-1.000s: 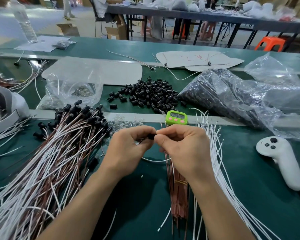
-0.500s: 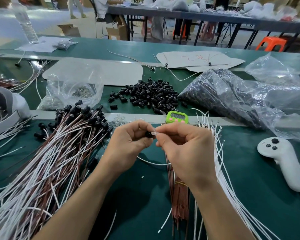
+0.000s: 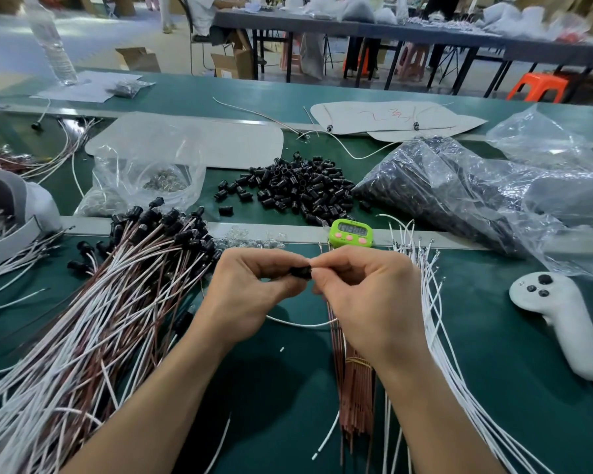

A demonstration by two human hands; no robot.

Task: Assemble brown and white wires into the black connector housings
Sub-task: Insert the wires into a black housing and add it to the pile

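Pinching one black connector (image 3: 302, 271) from both ends, left hand (image 3: 250, 295) and right hand (image 3: 370, 302), just above the desk (image 3: 288, 422) toward its near edge; trailing a white wire (image 3: 298, 323) underneath.

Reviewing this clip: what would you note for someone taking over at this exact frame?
Left hand and right hand both pinch one black connector housing; a white wire loops beneath them.
Done: finished assemblies piled at left.
Left: loose housings heaped behind, brown wire bundle under the right wrist, white wires fanned at right.
Whether the held housing's wires are seated cannot be told.
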